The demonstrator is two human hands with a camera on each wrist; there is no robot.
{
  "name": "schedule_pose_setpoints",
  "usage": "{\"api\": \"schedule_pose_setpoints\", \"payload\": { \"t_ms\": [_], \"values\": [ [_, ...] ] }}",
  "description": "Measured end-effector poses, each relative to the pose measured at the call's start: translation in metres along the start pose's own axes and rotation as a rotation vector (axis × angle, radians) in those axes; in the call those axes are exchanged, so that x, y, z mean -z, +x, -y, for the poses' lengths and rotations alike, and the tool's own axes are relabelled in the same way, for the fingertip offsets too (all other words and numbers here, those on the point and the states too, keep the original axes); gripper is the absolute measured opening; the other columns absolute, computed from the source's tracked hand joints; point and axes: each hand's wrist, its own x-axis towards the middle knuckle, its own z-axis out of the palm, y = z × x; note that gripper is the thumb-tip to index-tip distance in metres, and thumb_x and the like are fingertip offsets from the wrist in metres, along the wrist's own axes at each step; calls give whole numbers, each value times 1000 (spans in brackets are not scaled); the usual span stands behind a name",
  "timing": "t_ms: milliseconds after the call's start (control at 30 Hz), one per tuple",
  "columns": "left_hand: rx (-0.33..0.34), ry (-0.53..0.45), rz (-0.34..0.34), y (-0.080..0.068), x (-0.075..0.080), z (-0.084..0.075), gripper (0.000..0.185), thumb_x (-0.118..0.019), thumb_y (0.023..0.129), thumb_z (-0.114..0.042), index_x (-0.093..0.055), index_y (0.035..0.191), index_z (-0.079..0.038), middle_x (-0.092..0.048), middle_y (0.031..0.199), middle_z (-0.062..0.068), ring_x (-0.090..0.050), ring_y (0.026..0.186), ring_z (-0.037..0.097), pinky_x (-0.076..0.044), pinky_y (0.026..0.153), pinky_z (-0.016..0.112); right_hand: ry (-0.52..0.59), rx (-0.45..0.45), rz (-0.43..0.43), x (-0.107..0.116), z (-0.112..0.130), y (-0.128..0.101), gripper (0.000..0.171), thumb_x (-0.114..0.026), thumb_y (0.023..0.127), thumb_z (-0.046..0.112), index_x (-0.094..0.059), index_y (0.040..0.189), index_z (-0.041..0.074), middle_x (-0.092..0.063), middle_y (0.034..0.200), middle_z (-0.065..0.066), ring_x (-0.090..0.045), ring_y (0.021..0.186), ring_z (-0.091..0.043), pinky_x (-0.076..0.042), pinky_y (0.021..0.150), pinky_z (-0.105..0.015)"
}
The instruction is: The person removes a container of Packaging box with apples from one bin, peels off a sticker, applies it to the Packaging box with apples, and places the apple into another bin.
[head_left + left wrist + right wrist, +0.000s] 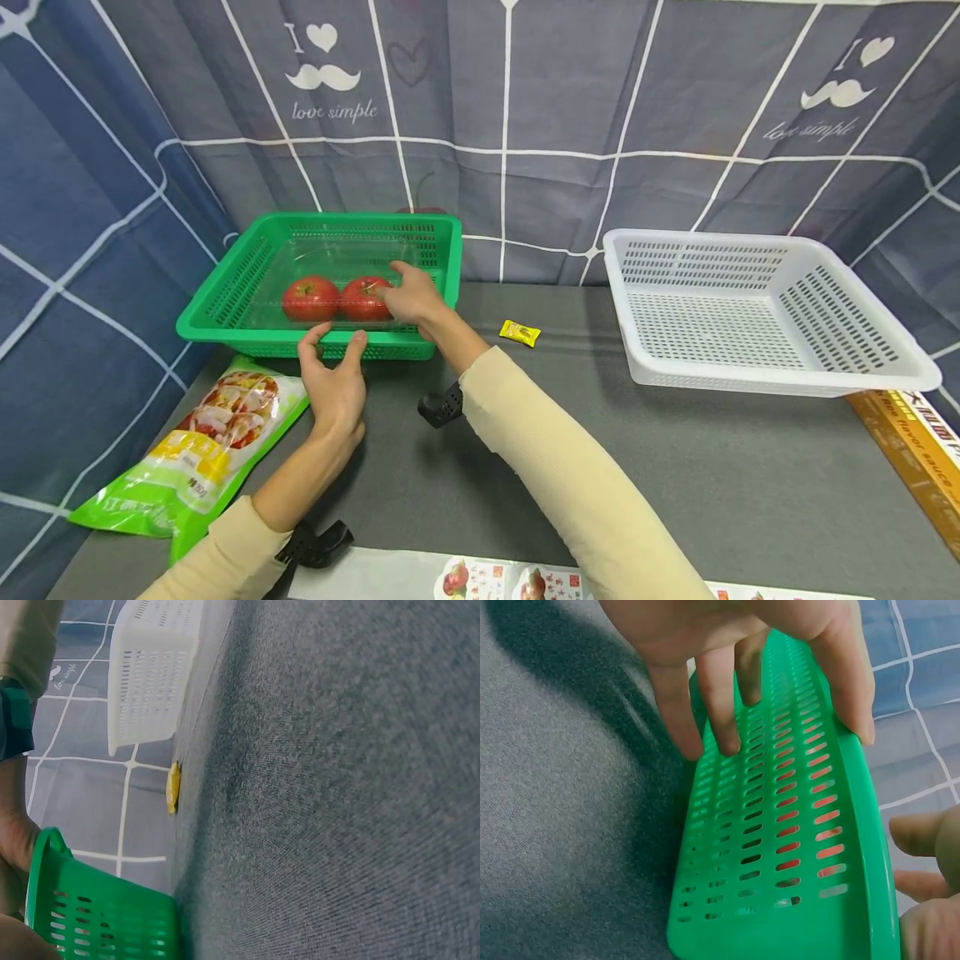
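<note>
Grey gridded fabric backdrop (555, 200); frame left: green slotted plastic basket (247, 336) with round red fruit (311, 298), pinched by right hand (414, 296), likely for steadying; left hand (337, 387) at front, grip unclear.

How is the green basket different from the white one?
The green basket sits on the left, the white basket on the right. The green basket holds two red apples and a clear plastic container; nothing shows inside the white basket. Both are rectangular baskets with slotted walls.
</note>
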Motion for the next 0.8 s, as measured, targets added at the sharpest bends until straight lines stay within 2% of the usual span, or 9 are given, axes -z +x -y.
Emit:
{"api": "schedule_pose_setpoints", "payload": {
  "t_ms": [100,133,233,300,333,433,533,667,800],
  "values": [
    [-1,3,12,-1,0,1,55,-64,97,-29,-38,141,-11,-24,147,3,-50,82,26,-44,77,33,9,-18,15,0,0,2,56,-55,103,17,-34,155,20,-45,149,-10,-43,52,-13,-45,63,-34],
    [-1,3,16,-1,0,1,55,-64,97,-30,-38,141,-11,-23,147,4,-50,83,27,-44,78,34,13,-28,22,0,0,2,56,-54,103,16,-33,155,21,-49,146,-10,-33,45,-13,-41,58,-33],
    [-5,0,15,-1,1,1,55,-64,97,-30,-38,141,-11,-24,147,4,-50,83,27,-44,77,33,34,-50,28,0,1,2,58,-55,102,15,-33,155,25,-57,137,-8,-28,41,-11,-35,51,-30],
    [-10,-2,14,0,2,2,55,-64,97,-29,-38,141,-10,-24,146,3,-50,82,26,-44,76,32,38,-46,23,-2,0,5,59,-56,102,15,-33,155,26,-56,139,-6,-31,43,-12,-37,53,-30],
    [-11,-3,15,0,2,2,55,-64,97,-29,-38,141,-10,-24,146,3,-50,81,25,-44,75,32,38,-48,16,-2,0,4,59,-57,101,16,-33,155,26,-55,140,-5,-39,49,-12,-41,57,-30],
    [-19,-11,22,0,1,3,56,-64,97,-30,-37,141,-10,-23,145,2,-49,78,23,-44,73,30,39,-34,8,-2,-1,2,60,-58,101,19,-33,155,24,-44,150,-6,-61,86,-16,-50,76,-34],
    [-23,-19,28,0,1,4,56,-64,97,-30,-37,141,-9,-23,143,3,-48,80,23,-43,74,31,41,-18,1,-1,0,-2,58,-60,101,23,-37,154,23,-39,153,-5,-49,128,-22,-48,95,-40],
    [-31,-24,17,1,1,4,56,-64,97,-30,-37,141,-8,-24,141,3,-46,87,23,-43,79,35,41,19,-4,-1,-2,-2,56,-63,99,27,-42,151,23,-41,152,-3,-48,129,-25,-48,94,-42],
    [-27,-21,12,1,1,3,55,-64,97,-29,-37,141,-9,-24,141,4,-44,94,23,-40,81,34,22,51,-30,-1,-3,-3,51,-66,96,32,-49,143,21,-48,143,-4,-57,105,-21,-51,75,-36]
  ]
}}
